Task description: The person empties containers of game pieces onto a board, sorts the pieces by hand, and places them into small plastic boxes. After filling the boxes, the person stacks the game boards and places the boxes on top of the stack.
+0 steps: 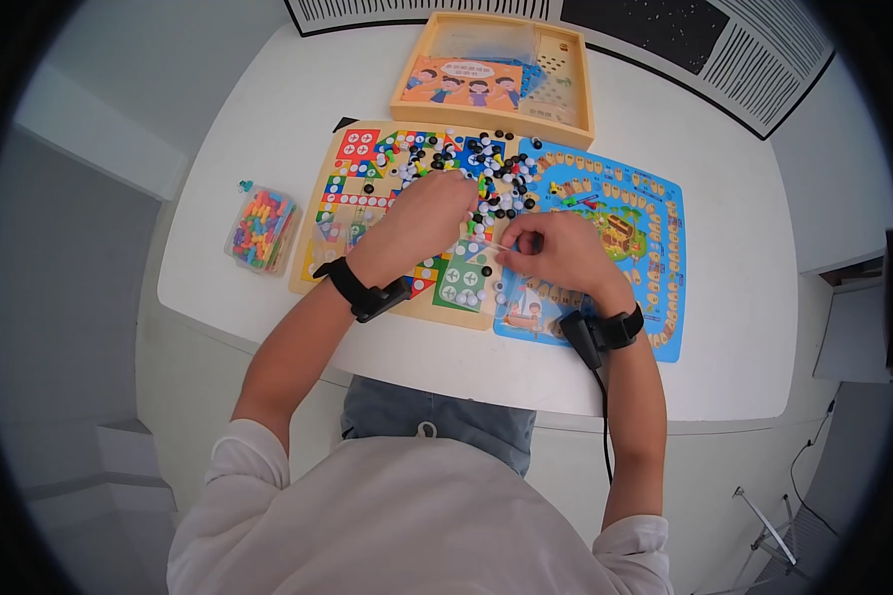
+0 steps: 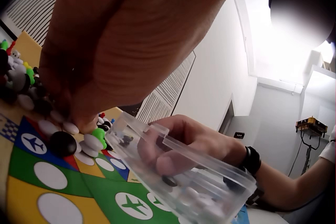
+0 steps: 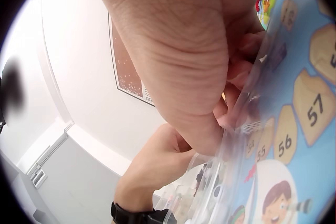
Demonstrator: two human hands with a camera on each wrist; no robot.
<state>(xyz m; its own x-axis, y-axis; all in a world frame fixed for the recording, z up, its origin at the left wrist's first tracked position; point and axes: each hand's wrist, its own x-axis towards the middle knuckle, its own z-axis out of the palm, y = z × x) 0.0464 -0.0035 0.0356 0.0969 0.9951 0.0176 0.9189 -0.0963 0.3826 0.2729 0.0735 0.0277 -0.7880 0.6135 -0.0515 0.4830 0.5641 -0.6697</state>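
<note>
In the head view my left hand (image 1: 422,223) reaches down into a heap of black and white pieces (image 1: 506,188) on a colourful game board (image 1: 342,198). Its fingertips close round small white pieces (image 2: 71,128) in the left wrist view. My right hand (image 1: 563,253) grips the rim of a clear plastic box (image 2: 210,174), which is tilted beside the heap. Several white pieces and a black one (image 2: 169,180) show through the box wall. The right wrist view shows the right thumb and fingers on the clear plastic; the palm hides part of the grip.
A wooden tray (image 1: 404,107) with an orange booklet (image 1: 461,83) stands at the back. At the left is a clear box of colourful pieces (image 1: 263,230). A blue game board (image 1: 665,268) lies under and beyond the right hand. The white table's front edge is close to the body.
</note>
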